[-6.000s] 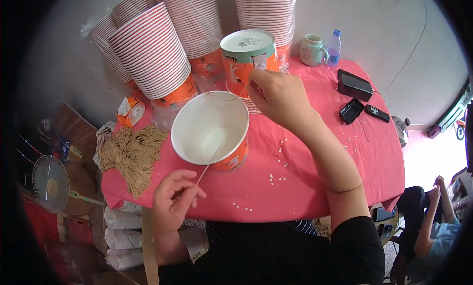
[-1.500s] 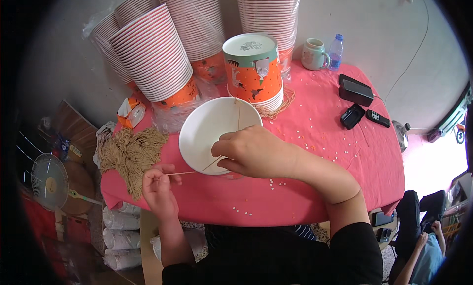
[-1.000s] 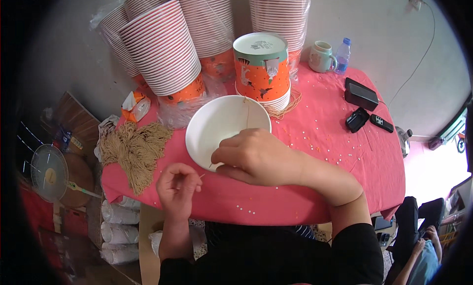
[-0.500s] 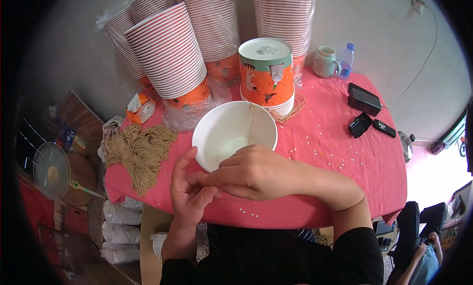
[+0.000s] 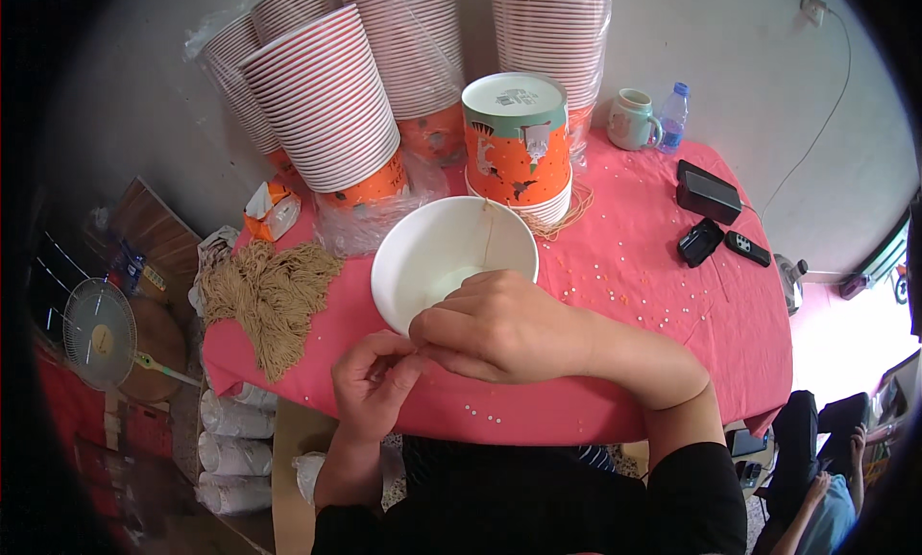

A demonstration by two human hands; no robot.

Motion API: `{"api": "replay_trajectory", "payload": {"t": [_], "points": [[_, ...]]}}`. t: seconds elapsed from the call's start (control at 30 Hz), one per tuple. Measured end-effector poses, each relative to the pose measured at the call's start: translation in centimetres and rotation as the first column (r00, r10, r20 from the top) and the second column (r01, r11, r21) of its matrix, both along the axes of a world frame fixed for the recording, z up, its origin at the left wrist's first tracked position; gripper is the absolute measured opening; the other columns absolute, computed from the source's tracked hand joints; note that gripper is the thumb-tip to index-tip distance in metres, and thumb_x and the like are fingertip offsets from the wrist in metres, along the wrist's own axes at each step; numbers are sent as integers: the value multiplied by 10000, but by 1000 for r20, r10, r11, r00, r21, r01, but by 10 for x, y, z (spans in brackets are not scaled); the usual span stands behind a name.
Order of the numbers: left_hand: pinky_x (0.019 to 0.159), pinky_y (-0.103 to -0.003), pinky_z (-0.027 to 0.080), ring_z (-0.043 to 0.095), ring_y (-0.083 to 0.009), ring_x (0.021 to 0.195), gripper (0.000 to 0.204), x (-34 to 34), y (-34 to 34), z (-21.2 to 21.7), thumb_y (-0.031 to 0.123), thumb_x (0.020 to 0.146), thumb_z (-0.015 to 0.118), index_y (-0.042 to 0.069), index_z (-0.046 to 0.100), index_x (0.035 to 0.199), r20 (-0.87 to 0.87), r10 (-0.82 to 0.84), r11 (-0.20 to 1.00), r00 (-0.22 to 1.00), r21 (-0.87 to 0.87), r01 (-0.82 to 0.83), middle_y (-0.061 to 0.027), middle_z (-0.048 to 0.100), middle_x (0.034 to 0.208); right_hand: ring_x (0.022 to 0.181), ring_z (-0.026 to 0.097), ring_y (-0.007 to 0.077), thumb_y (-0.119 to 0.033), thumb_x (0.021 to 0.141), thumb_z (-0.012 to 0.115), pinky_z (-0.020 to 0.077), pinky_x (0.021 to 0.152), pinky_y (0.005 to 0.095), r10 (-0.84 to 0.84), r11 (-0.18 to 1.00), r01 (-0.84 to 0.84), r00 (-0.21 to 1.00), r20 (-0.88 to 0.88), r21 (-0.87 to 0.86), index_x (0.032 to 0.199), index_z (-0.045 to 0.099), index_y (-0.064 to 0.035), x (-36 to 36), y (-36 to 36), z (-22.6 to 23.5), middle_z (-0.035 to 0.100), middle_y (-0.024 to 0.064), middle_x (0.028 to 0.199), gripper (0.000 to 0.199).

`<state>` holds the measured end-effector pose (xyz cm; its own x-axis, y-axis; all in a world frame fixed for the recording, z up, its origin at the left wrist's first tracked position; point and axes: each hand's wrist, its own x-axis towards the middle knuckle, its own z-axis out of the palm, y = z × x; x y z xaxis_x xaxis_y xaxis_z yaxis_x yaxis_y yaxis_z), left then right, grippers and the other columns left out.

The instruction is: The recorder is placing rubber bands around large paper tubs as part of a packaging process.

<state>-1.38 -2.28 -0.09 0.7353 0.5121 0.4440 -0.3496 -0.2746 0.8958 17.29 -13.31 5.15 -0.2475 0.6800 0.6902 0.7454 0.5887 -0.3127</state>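
A white paper bucket [image 5: 403, 253] stands upright at the table's near middle, its mouth facing up. From its far rim a thin tan cord [image 5: 490, 229] hangs down the inside wall. My right hand [image 5: 514, 325] reaches across the bucket's near side, hiding part of the rim, with thumb and fingers pinched. Just in front of the bucket, my left hand [image 5: 373, 382] is closed too, its thumb and fingertips meeting the right fingertips. What they pinch between them is too small to make out. A bundle of tan cords [image 5: 269, 301] lies to the left.
Behind the bucket stand upside-down orange buckets [image 5: 519, 156] and tall nested bucket stacks [image 5: 322, 99], some in plastic wrap. A mug [image 5: 632, 121], bottle [image 5: 674, 118] and black box [image 5: 709, 192] sit at right. Small white dots [image 5: 663, 310] litter the pink cloth. Another person's hand [image 5: 819, 488] shows lower right.
My left fingers, which were spread with the index raised, have closed in to a pinch against my right fingertips. My right hand has shifted slightly up. The bucket stays in place.
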Motion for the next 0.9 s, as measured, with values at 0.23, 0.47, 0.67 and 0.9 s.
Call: {"api": "replay_trajectory", "payload": {"t": [0.23, 0.47, 0.67, 0.9], "points": [[618, -194, 462, 589, -67, 685, 69, 11, 13, 14, 1, 913, 640, -40, 624, 966, -8, 181, 983, 983, 35, -180, -36, 634, 779, 669, 654, 294, -54, 793, 675, 508, 602, 389, -148, 972, 129, 985, -84, -197, 1069, 599, -65, 16, -8, 14, 642, 118, 750, 286], [576, -184, 432, 560, -31, 635, 49, 27, 23, 26, 13, 905, 658, -20, 647, 938, 0, 247, 960, 969, 133, -244, 4, 636, 752, 690, 656, 277, -14, 797, 653, 512, 618, 366, -262, 934, 271, 963, 71, -231, 991, 641, -47, 31, -20, 24, 658, 99, 792, 198], [543, -224, 462, 597, -67, 608, 74, 30, 12, 36, 4, 864, 684, -18, 666, 932, -106, 317, 873, 942, 420, -247, -48, 665, 747, 702, 641, 304, -60, 803, 658, 487, 591, 412, -162, 982, 157, 986, -41, -104, 923, 643, -68, 21, -13, 25, 640, 86, 783, 121], [531, -272, 484, 630, -152, 578, 125, 29, 2, 44, 24, 831, 691, 13, 694, 956, -150, 271, 820, 951, 553, -147, -105, 677, 776, 691, 636, 290, -61, 799, 672, 478, 585, 403, -106, 993, 110, 991, -84, 42, 906, 646, -66, 19, -9, 23, 625, 77, 769, 111]]}}
